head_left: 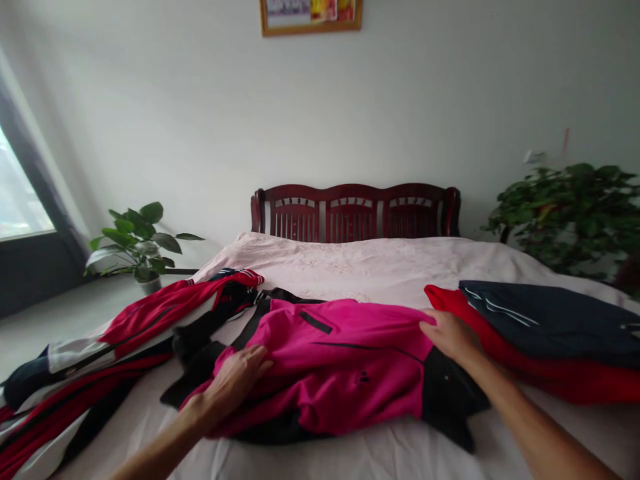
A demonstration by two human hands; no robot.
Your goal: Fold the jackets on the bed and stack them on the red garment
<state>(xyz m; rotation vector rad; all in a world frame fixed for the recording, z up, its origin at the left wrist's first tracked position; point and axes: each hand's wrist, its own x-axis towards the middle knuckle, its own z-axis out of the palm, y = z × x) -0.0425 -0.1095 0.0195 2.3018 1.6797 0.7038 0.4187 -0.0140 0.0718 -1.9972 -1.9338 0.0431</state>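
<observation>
A bright pink and black jacket [350, 373] lies spread on the pale pink bedsheet [330, 263], its fabric wrinkled toward the near edge. On the garment's left part rests my left hand [241, 375], fingers stretched out over the pink cloth. My right hand [453, 337] pinches the jacket's upper right edge, where pink meets a black section; part of its grip is hidden behind the hand.
Red, white and black clothes [145, 327] lie loosely on the left. To the right, folded dark blue clothing [555, 320] sits on red clothing [530, 373]. Beyond are a dark wooden headboard [350, 213] and potted plants [143, 240] on either side.
</observation>
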